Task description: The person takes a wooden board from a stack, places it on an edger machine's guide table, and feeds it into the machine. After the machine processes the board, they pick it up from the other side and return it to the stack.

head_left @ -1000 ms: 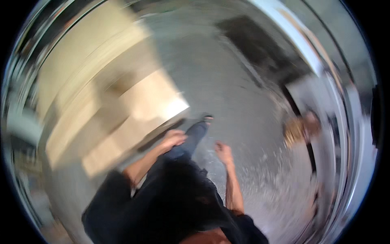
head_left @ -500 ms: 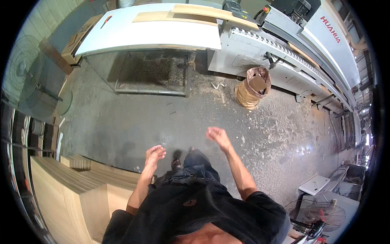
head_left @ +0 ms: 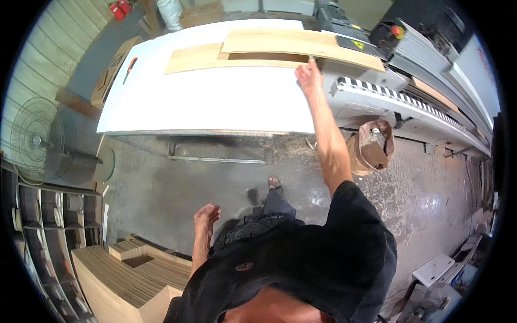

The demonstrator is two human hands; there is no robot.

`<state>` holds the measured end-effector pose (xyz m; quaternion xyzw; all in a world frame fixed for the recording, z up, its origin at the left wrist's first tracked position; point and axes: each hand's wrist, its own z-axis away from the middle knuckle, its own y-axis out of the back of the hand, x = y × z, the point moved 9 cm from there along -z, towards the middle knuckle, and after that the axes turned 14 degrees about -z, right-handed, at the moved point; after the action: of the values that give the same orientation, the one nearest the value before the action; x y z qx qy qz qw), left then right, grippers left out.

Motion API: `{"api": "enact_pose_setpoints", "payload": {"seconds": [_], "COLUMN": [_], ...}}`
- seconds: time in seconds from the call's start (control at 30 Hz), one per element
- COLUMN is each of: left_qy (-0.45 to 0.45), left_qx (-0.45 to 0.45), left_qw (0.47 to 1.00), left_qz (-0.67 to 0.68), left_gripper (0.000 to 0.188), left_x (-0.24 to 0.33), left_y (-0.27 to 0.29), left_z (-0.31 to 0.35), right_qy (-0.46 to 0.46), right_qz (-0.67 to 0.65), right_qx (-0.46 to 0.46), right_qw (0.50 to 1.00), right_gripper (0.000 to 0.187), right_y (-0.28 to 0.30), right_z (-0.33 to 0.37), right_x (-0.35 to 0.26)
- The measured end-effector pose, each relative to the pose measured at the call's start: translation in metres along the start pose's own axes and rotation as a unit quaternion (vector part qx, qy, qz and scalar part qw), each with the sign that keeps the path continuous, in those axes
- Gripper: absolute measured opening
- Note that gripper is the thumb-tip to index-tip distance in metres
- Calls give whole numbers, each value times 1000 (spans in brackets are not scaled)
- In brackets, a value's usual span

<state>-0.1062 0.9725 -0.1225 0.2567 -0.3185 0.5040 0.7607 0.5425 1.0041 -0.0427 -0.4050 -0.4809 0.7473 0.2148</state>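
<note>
My right hand (head_left: 310, 78) is stretched out over the far right of a white-topped table (head_left: 215, 102). Its fingertips are at the near edge of a long wood-grain board (head_left: 280, 42); whether they touch it is too small to tell. Just left of this hand lies the end of a second pale wood-grain board (head_left: 188, 60), partly under the first, with a dark gap between the two. My left hand (head_left: 207, 218) hangs low over the floor beside my leg, its fingers curled with nothing visible in them.
A grey machine with a black-and-white toothed track (head_left: 398, 97) adjoins the table's right end. In front of it stands a sack of offcuts (head_left: 371, 148). An orange-handled tool (head_left: 131, 67) lies on the table. Stacked panels (head_left: 118, 274) and a fan (head_left: 36, 141) are at left.
I have moved closer to the table. My right arm has stretched forward from above the floor to the boards. My left hand stays low, its fingers more curled.
</note>
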Motion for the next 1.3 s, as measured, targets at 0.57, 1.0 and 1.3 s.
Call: {"api": "enact_pose_setpoints", "payload": {"seconds": [0.57,1.0,1.3], "left_qy": [-357,-551,-508], "left_qx": [66,73,83], "left_qw": [919,587,528], "left_qz": [-152,-588,-676], "left_gripper": [38,66,70], "left_x": [398,561,572], "left_y": [-18,-78,-106], "left_z": [-188,-351,-330], "right_qy": [141,-145,315], "right_qz": [37,258,755], "right_qx": [116,-61,-224], "right_qw": [983,953,530], "right_gripper": [24,21,51], "right_y": [-60,-163,-260], "right_z": [19,41,22], "right_x": [112,293,268]}}
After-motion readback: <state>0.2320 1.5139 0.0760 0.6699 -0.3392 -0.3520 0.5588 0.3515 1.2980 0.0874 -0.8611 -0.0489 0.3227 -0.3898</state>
